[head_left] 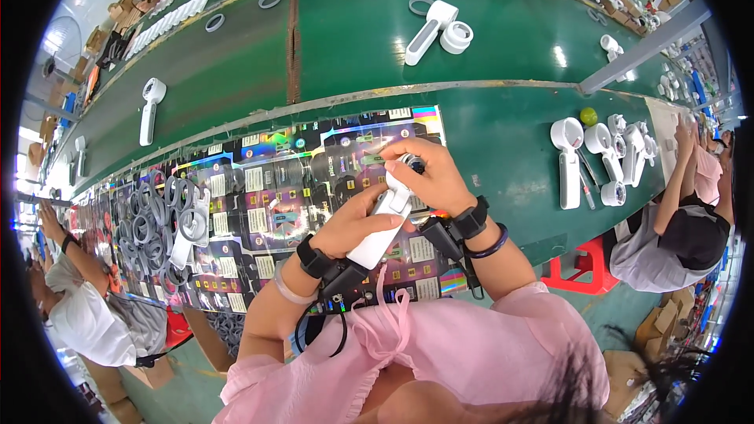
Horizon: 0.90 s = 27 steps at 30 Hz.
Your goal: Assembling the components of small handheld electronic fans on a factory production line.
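Over the table's near edge I hold a white handheld fan body (367, 250), tilted with its round head away from me. My left hand (352, 225) is closed around the handle, thumb lying along its front. At the head end, my right hand (434, 182) has its fingers closed about the round part, where something dark and shiny shows; the fingers partly hide it. Beneath both hands lies a glossy printed sheet (255, 247). To the left on it are a heap of grey rings (145, 228) and another white fan body (181, 252).
Right on the green table are several white fan bodies (569, 177), a screwdriver (587, 192) and a green ball (588, 116). Beyond a raised rail, a green conveyor (353, 39) carries white parts and rings. A grey post (644, 45) rises right. Co-workers sit at both sides; a red stool (583, 267) stands right.
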Each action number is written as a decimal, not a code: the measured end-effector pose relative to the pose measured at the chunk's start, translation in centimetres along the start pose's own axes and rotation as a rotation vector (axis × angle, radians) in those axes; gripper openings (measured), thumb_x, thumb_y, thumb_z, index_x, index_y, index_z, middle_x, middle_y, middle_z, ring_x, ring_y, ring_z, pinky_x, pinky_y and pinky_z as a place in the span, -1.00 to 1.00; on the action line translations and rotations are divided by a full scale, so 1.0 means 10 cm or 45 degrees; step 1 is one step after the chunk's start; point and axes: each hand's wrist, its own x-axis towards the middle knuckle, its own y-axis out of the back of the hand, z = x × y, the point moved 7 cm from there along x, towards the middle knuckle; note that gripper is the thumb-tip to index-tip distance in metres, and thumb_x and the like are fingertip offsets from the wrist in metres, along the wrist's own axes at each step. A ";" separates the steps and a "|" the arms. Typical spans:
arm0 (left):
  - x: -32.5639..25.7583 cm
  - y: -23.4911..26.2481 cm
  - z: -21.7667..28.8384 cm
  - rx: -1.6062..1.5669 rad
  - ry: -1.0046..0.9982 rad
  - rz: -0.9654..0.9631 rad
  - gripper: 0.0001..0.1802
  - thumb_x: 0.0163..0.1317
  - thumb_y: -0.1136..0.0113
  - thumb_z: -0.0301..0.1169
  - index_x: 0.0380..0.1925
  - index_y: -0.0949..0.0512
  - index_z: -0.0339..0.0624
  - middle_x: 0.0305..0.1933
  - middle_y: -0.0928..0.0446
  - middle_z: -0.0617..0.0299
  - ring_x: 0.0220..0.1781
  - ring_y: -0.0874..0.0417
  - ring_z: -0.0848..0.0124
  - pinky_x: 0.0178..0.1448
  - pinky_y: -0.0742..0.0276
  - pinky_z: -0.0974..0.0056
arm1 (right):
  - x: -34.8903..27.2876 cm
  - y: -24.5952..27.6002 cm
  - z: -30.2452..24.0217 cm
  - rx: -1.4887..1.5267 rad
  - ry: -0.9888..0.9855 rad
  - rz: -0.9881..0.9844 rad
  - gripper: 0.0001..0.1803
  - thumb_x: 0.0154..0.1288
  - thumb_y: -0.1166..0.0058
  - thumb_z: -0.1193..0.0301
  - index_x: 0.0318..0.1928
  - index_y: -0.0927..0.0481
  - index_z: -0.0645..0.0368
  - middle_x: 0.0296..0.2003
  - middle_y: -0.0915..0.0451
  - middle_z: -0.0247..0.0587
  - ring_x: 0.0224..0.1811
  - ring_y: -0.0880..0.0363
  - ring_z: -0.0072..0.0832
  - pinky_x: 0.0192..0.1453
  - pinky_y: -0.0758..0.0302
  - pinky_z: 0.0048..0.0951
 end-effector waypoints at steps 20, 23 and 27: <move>0.01 0.06 -0.05 -0.129 0.014 -0.028 -0.52 0.27 -0.18 -0.34 0.11 -0.27 -0.22 -0.22 -0.61 -0.06 -0.54 -0.65 0.37 -0.53 -0.60 0.32 | 0.02 -0.02 0.04 0.297 0.034 0.073 -0.62 0.49 0.16 0.26 0.01 -0.55 0.31 -0.04 -0.55 -0.14 -0.05 -0.54 -0.46 0.05 -0.44 -0.42; 0.03 0.02 0.04 -0.128 -0.038 0.070 -0.45 0.29 -0.19 -0.34 0.22 -0.25 -0.20 -0.15 -0.63 0.03 -0.43 -0.67 0.43 -0.41 -0.62 0.38 | 0.00 0.09 0.16 0.408 -0.007 0.269 -0.60 0.56 0.29 0.26 0.03 -0.54 0.29 -0.12 -0.53 -0.18 -0.08 -0.52 -0.48 0.07 -0.42 -0.44; -0.05 0.27 0.10 0.090 -0.221 0.260 -0.44 0.24 -0.27 -0.36 0.21 -0.32 -0.23 -0.04 -0.53 0.21 -0.24 -0.62 0.51 -0.25 -0.58 0.40 | -0.04 -0.01 0.28 0.439 -0.273 0.275 -0.60 0.56 0.28 0.26 -0.05 -0.55 0.32 -0.18 -0.58 -0.21 -0.11 -0.50 -0.51 0.03 -0.41 -0.47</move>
